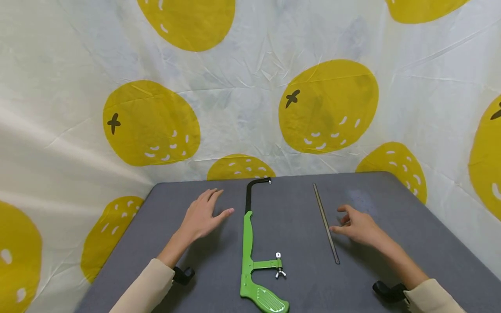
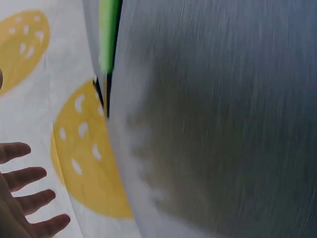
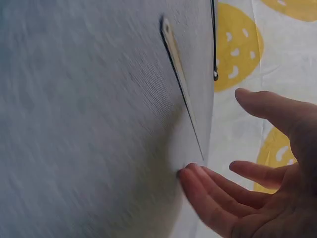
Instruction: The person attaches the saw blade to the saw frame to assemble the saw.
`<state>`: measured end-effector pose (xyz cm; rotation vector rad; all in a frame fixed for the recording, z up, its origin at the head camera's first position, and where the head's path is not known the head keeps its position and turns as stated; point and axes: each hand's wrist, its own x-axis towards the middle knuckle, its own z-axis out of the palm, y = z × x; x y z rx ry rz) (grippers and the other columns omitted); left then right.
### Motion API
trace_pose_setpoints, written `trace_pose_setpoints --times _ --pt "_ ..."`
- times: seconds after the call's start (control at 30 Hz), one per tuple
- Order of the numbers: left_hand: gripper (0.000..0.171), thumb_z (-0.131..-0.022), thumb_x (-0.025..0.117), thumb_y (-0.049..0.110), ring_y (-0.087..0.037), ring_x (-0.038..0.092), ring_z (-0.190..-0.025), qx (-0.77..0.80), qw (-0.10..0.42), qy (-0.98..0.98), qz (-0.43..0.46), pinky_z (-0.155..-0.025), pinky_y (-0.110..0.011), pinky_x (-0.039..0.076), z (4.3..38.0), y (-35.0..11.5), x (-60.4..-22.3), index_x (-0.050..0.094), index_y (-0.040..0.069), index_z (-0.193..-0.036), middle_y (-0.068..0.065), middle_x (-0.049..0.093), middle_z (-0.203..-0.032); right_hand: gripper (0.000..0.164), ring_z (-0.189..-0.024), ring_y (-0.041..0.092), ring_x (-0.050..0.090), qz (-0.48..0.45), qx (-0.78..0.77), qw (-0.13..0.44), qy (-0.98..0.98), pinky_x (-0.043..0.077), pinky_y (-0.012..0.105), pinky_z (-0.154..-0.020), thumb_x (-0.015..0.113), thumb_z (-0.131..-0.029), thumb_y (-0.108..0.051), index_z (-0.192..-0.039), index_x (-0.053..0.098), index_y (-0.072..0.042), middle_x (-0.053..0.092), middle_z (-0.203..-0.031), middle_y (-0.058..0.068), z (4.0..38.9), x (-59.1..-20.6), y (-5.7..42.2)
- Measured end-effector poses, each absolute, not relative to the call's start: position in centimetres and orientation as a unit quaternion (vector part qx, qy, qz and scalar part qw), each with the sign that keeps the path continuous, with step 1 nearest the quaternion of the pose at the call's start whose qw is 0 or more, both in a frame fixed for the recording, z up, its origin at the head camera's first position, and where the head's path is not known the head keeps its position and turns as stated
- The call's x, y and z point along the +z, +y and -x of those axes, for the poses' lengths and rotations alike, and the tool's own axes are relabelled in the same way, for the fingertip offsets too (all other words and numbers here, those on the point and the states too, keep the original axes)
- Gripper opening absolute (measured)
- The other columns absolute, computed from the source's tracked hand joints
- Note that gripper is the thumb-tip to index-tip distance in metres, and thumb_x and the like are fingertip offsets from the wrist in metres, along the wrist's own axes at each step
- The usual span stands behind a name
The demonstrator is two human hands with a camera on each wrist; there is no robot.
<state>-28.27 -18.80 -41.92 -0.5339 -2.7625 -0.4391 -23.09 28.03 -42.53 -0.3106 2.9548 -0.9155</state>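
Observation:
A hacksaw frame (image 1: 247, 243) with a green grip and a black curved front arm lies in the middle of the table, its grip toward me. A wing nut (image 1: 280, 273) sits on its short side bracket. To its right lies a separate thin saw blade (image 1: 325, 221); one holed end of the blade (image 3: 179, 69) shows in the right wrist view. My left hand (image 1: 201, 217) hovers left of the frame, fingers spread and holding nothing. Just right of the blade is my right hand (image 1: 359, 226), fingers loosely bent, thumb tip close beside the blade, with nothing in its grasp.
The grey table (image 1: 211, 278) has rounded far corners. Behind it and at both sides hangs a white cloth (image 1: 242, 117) printed with yellow fruit. A black wrist mount (image 1: 184, 275) is on the left wrist and another mount (image 1: 389, 292) on the right.

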Motion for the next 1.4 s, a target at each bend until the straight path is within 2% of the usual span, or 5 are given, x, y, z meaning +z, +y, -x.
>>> trace_pose_setpoints --times 0.2,0.53,0.7,0.97,1.4 --pt "0.074 -0.097 0.053 0.07 -0.033 0.06 -0.128 -0.164 0.138 -0.954 0.211 -0.1 -0.058 0.05 26.6 -15.9 -42.9 0.053 0.017 -0.149 -0.009 0.058 -0.144 0.078 -0.089 0.029 0.07 0.085 -0.318 0.018 0.944 0.057 0.04 -0.069 0.084 -0.087 -0.033 -0.141 0.047 0.009 0.071 -0.109 0.023 23.1 -43.5 27.0" --pt "0.066 -0.094 0.052 0.075 -0.014 0.065 -0.109 -0.182 0.052 -0.937 0.294 -0.087 -0.041 0.055 23.7 -12.0 -43.6 0.066 0.022 -0.13 0.006 0.067 -0.121 0.086 -0.092 0.03 0.066 0.042 -0.297 0.017 0.954 0.055 0.043 -0.072 0.094 -0.073 -0.018 -0.141 0.048 0.007 0.068 -0.108 0.02 22.9 -44.1 24.2" --pt "0.063 -0.091 0.056 0.076 -0.01 0.064 -0.107 -0.193 0.006 -0.925 0.326 -0.087 -0.035 0.054 23.0 -10.4 -43.7 0.069 0.024 -0.124 0.009 0.066 -0.118 0.08 -0.091 0.035 0.067 0.034 -0.278 0.013 0.96 0.055 0.048 -0.072 0.092 -0.071 -0.007 -0.138 0.051 0.007 0.07 -0.105 0.022 23.1 -43.9 23.5" --pt "0.049 -0.077 0.074 0.075 0.003 0.053 -0.076 -0.167 -0.061 -0.92 0.35 -0.067 -0.023 0.045 22.8 -9.2 -44.2 0.064 0.03 -0.095 0.018 0.058 -0.089 0.06 -0.084 0.031 0.059 0.043 -0.277 0.025 0.96 0.049 0.042 -0.067 0.085 -0.071 -0.001 -0.124 0.058 0.006 0.064 -0.097 0.018 23.6 -44.0 23.5" --pt "0.046 -0.065 0.094 0.055 0.006 0.052 -0.072 -0.1 -0.1 -0.917 0.373 -0.066 -0.021 0.044 23.0 -8.8 -44.8 0.063 0.034 -0.091 0.022 0.057 -0.083 0.039 -0.08 0.026 0.047 0.071 -0.27 0.042 0.959 0.041 0.036 -0.064 0.072 -0.067 0.012 -0.103 0.067 -0.002 0.059 -0.09 0.013 23.8 -43.7 23.5"
